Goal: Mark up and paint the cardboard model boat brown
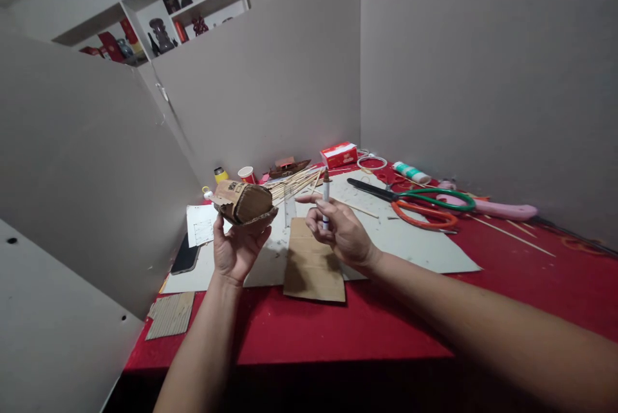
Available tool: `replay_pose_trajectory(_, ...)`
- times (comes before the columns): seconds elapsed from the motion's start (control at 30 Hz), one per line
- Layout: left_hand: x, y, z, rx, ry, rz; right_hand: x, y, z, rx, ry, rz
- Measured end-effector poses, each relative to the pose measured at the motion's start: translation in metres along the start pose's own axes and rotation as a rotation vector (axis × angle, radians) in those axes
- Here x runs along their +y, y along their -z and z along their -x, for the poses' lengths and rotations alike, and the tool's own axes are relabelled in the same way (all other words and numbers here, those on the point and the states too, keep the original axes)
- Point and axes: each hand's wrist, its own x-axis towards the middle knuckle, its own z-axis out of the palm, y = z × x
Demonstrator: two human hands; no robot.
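1. Evidently, from the head view: held a small cardboard model [243, 202] up off the tabletop [338, 329] in the left hand [237, 247], fingers cupped under it and closed on its lower edge.
2. Gripped a marker pen [326, 197] upright in the right hand [338, 229], fingers clamped round its barrel, tip pointing up, just right of the model but not touching it.
3. Kept the two hands apart, both raised above a flat brown cardboard sheet [313, 265] that lay on a pale cutting mat [425, 246].
4. Beyond them: a bundle of thin wooden sticks [294, 183], a ruler [289, 207], green-handled scissors [410, 196] and orange-handled scissors [422, 217], a red box [339, 154], a paper cup [246, 174] and a yellow-capped bottle [221, 174]; a dark phone [185, 255] and a corrugated scrap [170, 314] lay toward the left edge.
5. Looked like a pause to inspect the model before marking, judged from the pen poised beside it.
6. Called, probably, for turning the pen tip toward the model, steadying the piece in the left hand, and pressing lightly so thin card would not buckle.
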Motion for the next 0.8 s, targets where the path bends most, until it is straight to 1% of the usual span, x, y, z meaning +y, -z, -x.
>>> replay_pose_trajectory(0.07,0.002,0.0,0.001,-0.015,-0.004,0.015,0.001,0.001,0.0,-0.005,0.012,0.014)
replay_pose_trajectory(0.23,0.005,0.003,-0.002,0.07,-0.048,0.057,0.001,0.001,0.001,-0.002,0.046,0.054)
replay_pose_trajectory(0.3,0.007,0.005,-0.003,0.099,-0.067,0.064,0.0,0.001,0.003,-0.014,0.083,0.104)
replay_pose_trajectory(0.4,0.009,0.009,-0.005,0.142,-0.068,0.053,-0.001,0.0,0.007,-0.074,0.154,0.198)
replay_pose_trajectory(0.5,0.009,0.013,-0.006,0.14,-0.022,0.044,-0.003,-0.001,0.012,-0.1,0.224,0.326)
replay_pose_trajectory(0.63,0.006,0.017,-0.005,0.112,0.056,0.038,-0.009,-0.003,0.014,-0.076,0.297,0.474)
replay_pose_trajectory(0.8,0.001,0.022,-0.002,0.217,0.04,0.025,-0.03,-0.008,0.009,-0.007,0.348,0.478)
